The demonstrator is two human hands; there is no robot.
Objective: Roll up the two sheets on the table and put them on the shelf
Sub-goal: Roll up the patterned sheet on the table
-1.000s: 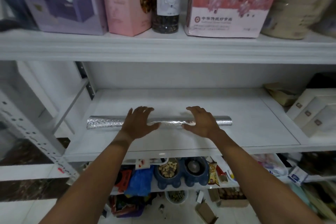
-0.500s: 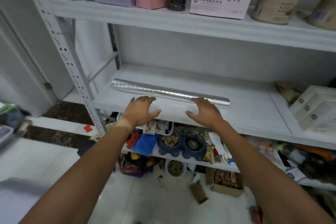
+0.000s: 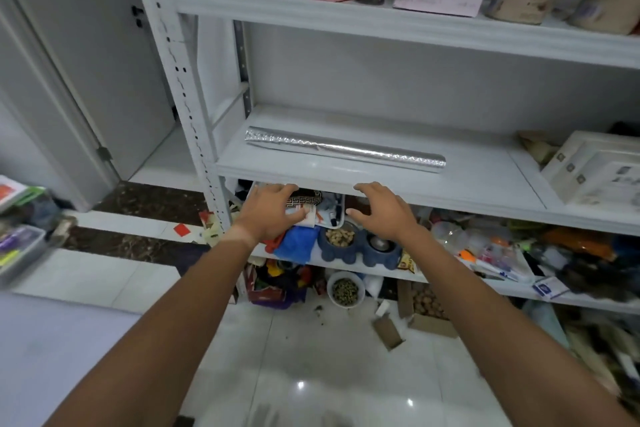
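Silver roll (image 3: 344, 148) lies flat on the mid shelf (image 3: 381, 180), long axis left-right, near the front edge. We see both hands below and in front of it, not touching it. L hand (image 3: 268, 211) and R hand (image 3: 384, 210) hang just under the shelf lip, palms down, fingers spread and loose, holding nothing. Roll sits above and between the 2 hands.

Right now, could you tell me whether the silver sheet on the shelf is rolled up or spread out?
Rolled up: the silver sheet lies as a tight tube on the shelf, and neither hand touches it.
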